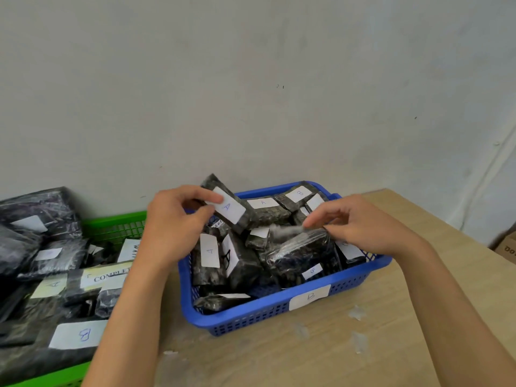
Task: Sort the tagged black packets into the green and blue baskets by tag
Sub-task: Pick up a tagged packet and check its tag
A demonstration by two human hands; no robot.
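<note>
While the sorting is plainly unfinished, the packet tagged A (231,210) is held up, tilted, above the back-left corner of the blue basket (279,311). The left hand (173,219) pinches its upper end, thumb and fingers (206,195) closed on the edge by the white tag, so the handwritten letter faces the camera. The right hand (360,224) hangs over the middle of the same basket with its fingertips drawn narrow together; they appear to nip the clear wrapper of a second packet (301,250) lying on top of the heap, though that spot is blurred. A tag reading B shows at this packet's near end.

Around them the blue basket is crowded with black packets, some tagged A and some B, and its front wall carries a white label (310,297) marked B. To the left, the green basket (117,222) is also heaped with packets bearing mixed tags, plus a slip reading "COMPLETE"; its own label is not visible.

My reading is that the step in hand is picking out a misplaced A packet. Since the blue basket is marked B, the next move likely calls for carrying it leftward to the green basket and letting go there, while the second packet, if truly B, can stay put. The slick wrappers may slip from a light pinch.

Both baskets sit on a pale wooden table (391,344) against a plain wall, with a cardboard box (506,247) just past its right edge.
</note>
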